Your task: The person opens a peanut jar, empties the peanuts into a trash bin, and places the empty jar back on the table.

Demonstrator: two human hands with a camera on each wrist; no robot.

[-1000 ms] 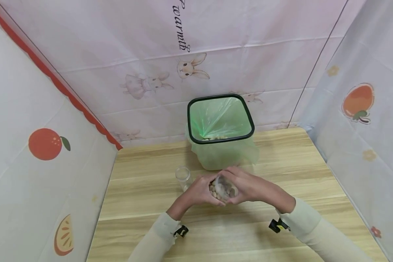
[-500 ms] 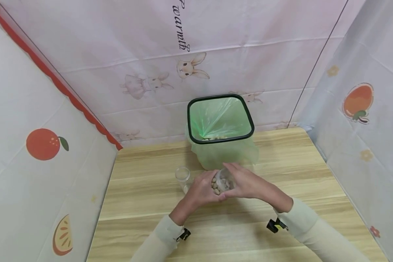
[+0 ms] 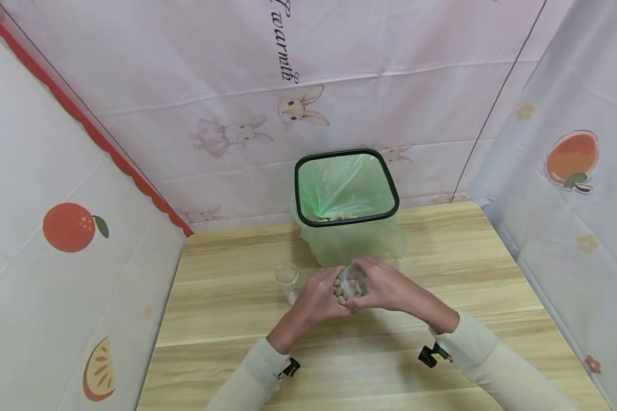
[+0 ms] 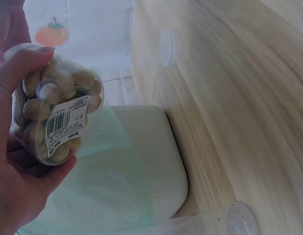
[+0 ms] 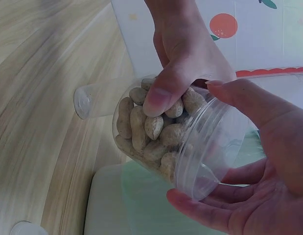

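Note:
Between the two hands is a clear plastic jar of peanuts [image 5: 153,125], lying tilted, with a white barcode label [image 4: 68,120] that shows in the left wrist view. My left hand [image 3: 316,294] grips its body, the thumb pressed on the side. At the ridged rim, the fingers and thumb of my right hand [image 3: 388,285] curl round a clear section [image 5: 217,147] beyond the peanuts. I cannot tell whether that section is part of the same jar. Both hands are close in front of the green-lined bin [image 3: 347,222].
More peanuts [image 3: 339,217] show inside the bin, under its black rim. Left of the hands stands a tall clear container [image 3: 288,277]. A whitish round lid [image 4: 170,48] lies on the wooden table [image 3: 226,319]. Printed cloth walls stand behind and on both sides.
Both hands have shifted slightly and turned the jar a little; my left hand has moved a bit to the right. Over the last half second they stay almost still.

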